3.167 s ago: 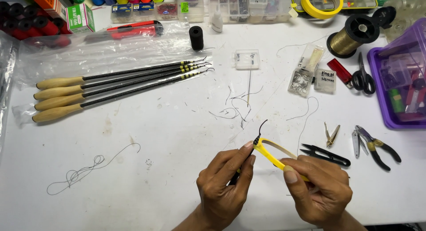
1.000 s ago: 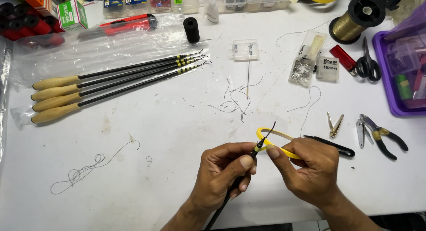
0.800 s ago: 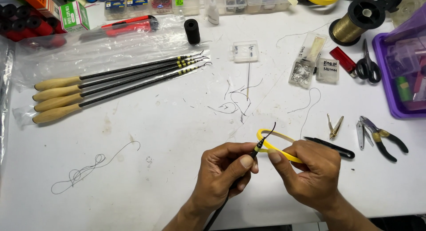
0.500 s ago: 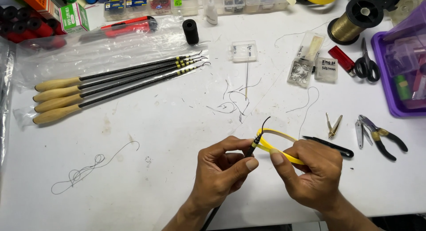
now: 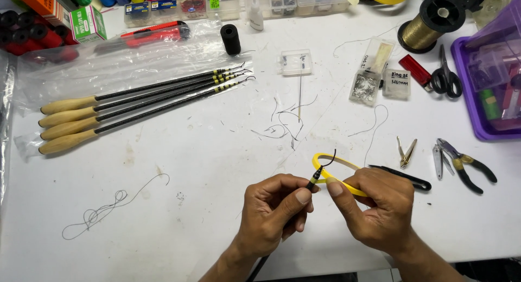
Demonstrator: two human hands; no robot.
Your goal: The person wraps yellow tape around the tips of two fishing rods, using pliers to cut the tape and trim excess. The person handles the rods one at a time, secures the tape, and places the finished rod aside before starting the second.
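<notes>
My left hand (image 5: 274, 211) pinches a thin black rod (image 5: 313, 178) with yellow bands just below its tip; the rod's lower end runs down out of view past my wrist. A short black thread curls up from the tip. My right hand (image 5: 377, 209) holds a pair of yellow-handled thread snips (image 5: 332, 170) whose loop lies right against the rod tip. Both hands hover over the white table (image 5: 217, 162) near its front edge.
Several finished rods with wooden handles (image 5: 135, 106) lie on a plastic bag at left. A loose thread (image 5: 108, 206) lies front left. Black tweezers (image 5: 404, 176), small clips (image 5: 406, 151) and pliers (image 5: 461, 165) sit right; scissors (image 5: 446, 76), gold thread spool (image 5: 429, 24), purple box (image 5: 491, 70) behind.
My hands have kept their grip and shifted only slightly; the yellow snips moved closer to the rod tip and the view drifted a little.
</notes>
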